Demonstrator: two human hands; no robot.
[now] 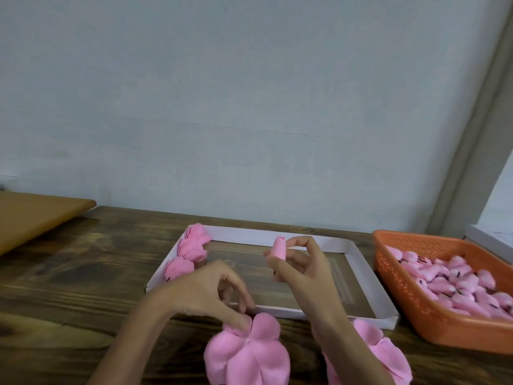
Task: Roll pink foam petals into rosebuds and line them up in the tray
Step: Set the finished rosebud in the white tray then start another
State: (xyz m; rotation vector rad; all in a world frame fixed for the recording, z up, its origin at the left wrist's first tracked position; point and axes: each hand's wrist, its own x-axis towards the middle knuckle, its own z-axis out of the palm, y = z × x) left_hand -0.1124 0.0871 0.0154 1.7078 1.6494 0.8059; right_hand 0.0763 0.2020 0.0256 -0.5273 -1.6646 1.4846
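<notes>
My right hand (298, 269) pinches a small rolled pink bud (278, 249) and holds it upright above the white-rimmed tray (358, 262). My left hand (213, 293) reaches down at the tray's near edge, its fingertips touching the top of a flat pink petal cluster (247, 354) on the table. A second petal cluster (385, 354) lies under my right forearm, partly hidden. Three finished pink rosebuds (191, 251) line the tray's left side.
An orange perforated basket (408, 290) at the right holds several pink foam buds with dark stems. A brown board (33, 215) lies at the far left. The dark wooden table (83, 279) ends at a pale wall; a white box edge (491, 237) shows far right.
</notes>
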